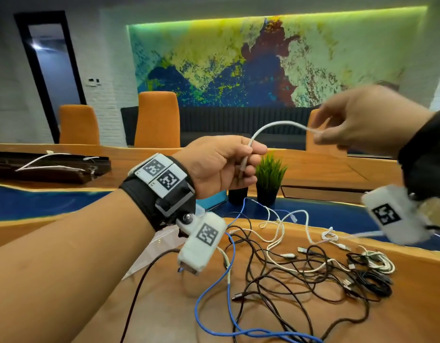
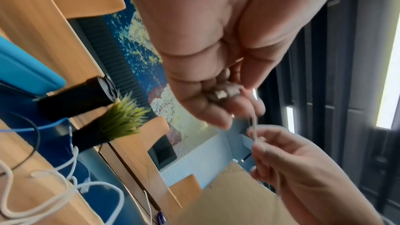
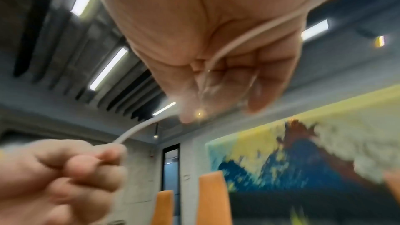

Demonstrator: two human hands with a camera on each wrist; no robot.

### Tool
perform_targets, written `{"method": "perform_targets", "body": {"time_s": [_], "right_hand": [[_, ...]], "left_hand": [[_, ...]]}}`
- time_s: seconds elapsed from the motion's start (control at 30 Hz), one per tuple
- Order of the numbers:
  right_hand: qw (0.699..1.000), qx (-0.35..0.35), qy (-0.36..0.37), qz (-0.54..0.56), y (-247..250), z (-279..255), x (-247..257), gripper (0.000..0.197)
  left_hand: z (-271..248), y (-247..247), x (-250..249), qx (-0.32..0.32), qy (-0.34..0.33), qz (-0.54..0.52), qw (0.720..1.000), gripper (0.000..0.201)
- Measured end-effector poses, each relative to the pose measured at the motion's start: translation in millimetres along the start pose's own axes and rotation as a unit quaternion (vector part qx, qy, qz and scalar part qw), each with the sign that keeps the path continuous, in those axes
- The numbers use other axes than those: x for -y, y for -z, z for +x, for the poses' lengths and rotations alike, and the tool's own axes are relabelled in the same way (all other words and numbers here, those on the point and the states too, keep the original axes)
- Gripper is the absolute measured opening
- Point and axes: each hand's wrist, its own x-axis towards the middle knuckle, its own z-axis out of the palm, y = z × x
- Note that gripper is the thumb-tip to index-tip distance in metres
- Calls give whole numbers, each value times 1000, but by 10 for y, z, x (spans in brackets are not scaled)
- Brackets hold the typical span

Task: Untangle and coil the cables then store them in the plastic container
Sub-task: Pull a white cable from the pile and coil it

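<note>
while a tangle of cables (image 1: 300, 266) lies on the wooden table (image 1: 411, 305), the left hand (image 1: 221, 167) pinches a white cable (image 1: 270, 127) near its plug; the right hand (image 1: 362, 117) pinches it further along. light and limp, it seems best held near its connector.

The right hand (image 1: 369, 120) was smeared by motion blur, so where its fingers met the white cable (image 1: 275, 126) could not be made out. The plastic container (image 1: 211, 199) was mostly hidden behind the left hand (image 1: 221, 167). At the desk's (image 1: 164, 293) near edge, the blue cable (image 1: 214, 288) and black cables (image 1: 288, 288) ran out of frame.
</note>
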Motion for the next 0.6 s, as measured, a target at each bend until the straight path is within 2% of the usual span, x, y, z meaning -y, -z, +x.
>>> {"method": "perform_targets", "body": {"time_s": [0.03,0.07,0.13,0.2,0.27,0.4,0.5,0.6], "right_hand": [[996,32,16,78,-69,-51,59,12],[991,31,41,125,-136,-97,107,9],[980,-31,85,176,-263,-110,86,7],[976,-79,84,183,-354,-91,-1,13],[985,-75,84,131,-431,-98,-79,18],[991,16,136,2,-498,-207,-64,19],[970,43,204,-123,-453,-252,38,25],[951,56,237,-193,-365,-277,177,33]], "left_hand": [[4,-34,-11,-4,11,-11,1000,24],[5,-64,-29,-5,22,-25,999,22],[-2,-103,-61,-6,22,-52,998,22],[-20,-127,-62,-9,7,-65,998,25],[-49,-153,-35,-3,-15,-58,998,26],[-83,-255,-44,20,-52,-75,996,19],[-42,-372,-72,-2,-85,-62,994,13],[15,-450,-94,-38,-128,3,991,12]]}}
